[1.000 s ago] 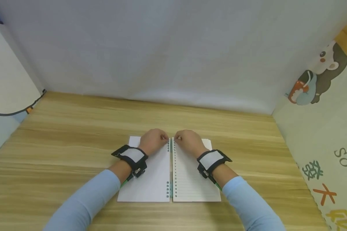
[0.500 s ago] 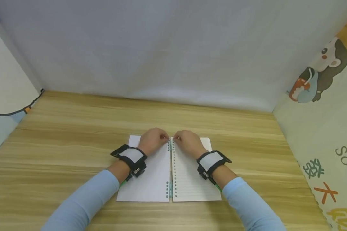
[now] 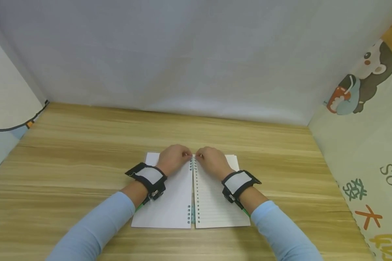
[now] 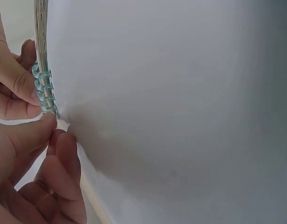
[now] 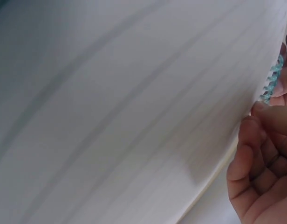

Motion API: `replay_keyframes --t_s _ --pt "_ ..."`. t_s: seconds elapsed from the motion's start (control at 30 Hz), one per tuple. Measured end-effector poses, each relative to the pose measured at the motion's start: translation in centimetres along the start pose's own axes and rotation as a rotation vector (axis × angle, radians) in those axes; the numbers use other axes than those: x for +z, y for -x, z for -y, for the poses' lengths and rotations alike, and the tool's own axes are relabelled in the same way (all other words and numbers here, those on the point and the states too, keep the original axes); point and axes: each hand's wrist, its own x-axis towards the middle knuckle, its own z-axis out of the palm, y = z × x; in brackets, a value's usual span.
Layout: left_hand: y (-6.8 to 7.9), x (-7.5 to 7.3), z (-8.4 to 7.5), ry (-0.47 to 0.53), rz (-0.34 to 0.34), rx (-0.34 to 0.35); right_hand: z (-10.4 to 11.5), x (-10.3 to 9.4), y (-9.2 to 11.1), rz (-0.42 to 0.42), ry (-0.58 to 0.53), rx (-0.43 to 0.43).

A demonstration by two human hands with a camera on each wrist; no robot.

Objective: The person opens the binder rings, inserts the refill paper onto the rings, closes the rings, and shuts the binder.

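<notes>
A loose-leaf notebook lies open on the table, with a blank white page (image 3: 170, 203) on the left and a lined sheet (image 3: 219, 210) on the right. Teal binder rings (image 4: 44, 88) run along the spine. My left hand (image 3: 174, 158) pinches the top inner corner of the blank side, just by the end of the upper rings. Opposite it, my right hand (image 3: 213, 161) pinches the lined sheet's top inner corner, its fingertips (image 5: 259, 108) close to the rings. The hands nearly touch over the spine. Whether the sheet's holes sit on the rings there is hidden by fingers.
The wood-grain table (image 3: 94, 137) extends around the notebook. A pale curtain (image 3: 183, 58) stands behind it, and a printed panel (image 3: 352, 145) with a cartoon figure is at the right. Each wrist wears a strapped camera (image 3: 155, 192).
The top of the lined sheet and my right hand have shifted slightly left, narrowing the gap at the upper spine. My left hand has edged a little to the right.
</notes>
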Motion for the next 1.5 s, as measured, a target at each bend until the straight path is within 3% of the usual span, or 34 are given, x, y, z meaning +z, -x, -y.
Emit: replay_keyframes --t_s 1.13,1.5 --pt "-0.21 0.24 -0.34 -0.025 0.000 0.001 0.30 -0.15 -0.09 0.039 -0.008 0.032" --pt "0.48 -0.08 -0.14 0.004 -0.018 0.003 0.40 -0.29 0.41 0.018 -0.037 0.045"
